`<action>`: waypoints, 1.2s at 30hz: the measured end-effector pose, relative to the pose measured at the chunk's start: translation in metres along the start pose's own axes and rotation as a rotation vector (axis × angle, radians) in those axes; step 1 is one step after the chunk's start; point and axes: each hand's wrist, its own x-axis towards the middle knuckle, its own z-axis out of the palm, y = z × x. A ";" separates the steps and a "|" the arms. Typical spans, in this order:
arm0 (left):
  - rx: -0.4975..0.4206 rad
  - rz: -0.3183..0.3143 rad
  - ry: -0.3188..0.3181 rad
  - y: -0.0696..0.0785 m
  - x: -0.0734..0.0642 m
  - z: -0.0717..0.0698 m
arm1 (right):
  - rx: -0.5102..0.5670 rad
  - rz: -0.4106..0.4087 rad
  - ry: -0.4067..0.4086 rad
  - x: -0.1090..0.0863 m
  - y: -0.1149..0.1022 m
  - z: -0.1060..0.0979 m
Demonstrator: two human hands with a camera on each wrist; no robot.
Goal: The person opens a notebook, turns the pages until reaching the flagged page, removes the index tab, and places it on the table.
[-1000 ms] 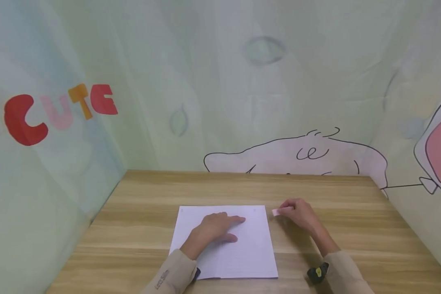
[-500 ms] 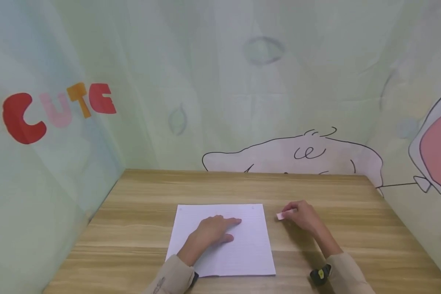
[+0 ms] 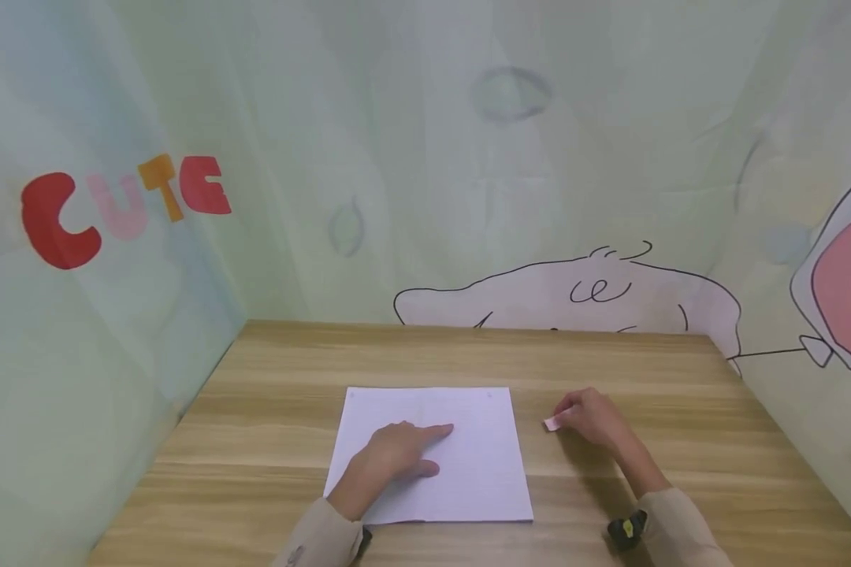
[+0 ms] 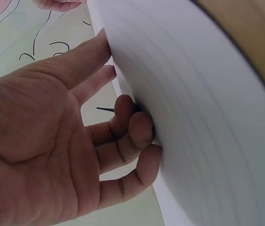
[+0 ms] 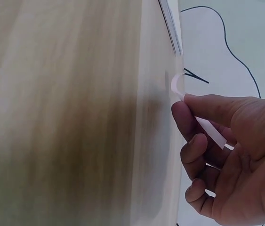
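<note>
An open notebook with faintly lined white pages lies flat on the table. My left hand rests on it, its fingertips touching the paper, index finger and thumb spread apart. Off the notebook's right side, my right hand pinches a narrow pale pink paper strip between thumb and index finger. In the right wrist view the strip runs through the pinch. One end curls out past the fingertips close to the tabletop; the other sticks out toward the palm.
The wood-grain table extends on all sides of the notebook. Behind it hangs a printed curtain with a cartoon outline and coloured letters. A dark wrist device sits at the right sleeve.
My right hand has moved a little to the right and nearer to me, carrying the strip farther from the notebook. On the page, my left hand has slid slightly left.
</note>
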 end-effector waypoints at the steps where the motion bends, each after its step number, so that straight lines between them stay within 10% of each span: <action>1: -0.003 0.003 0.003 -0.001 -0.001 0.000 | -0.005 -0.006 -0.004 -0.001 0.000 0.000; 36: 0.038 -0.004 -0.009 -0.001 0.000 0.001 | -0.055 0.017 -0.001 -0.004 -0.001 0.005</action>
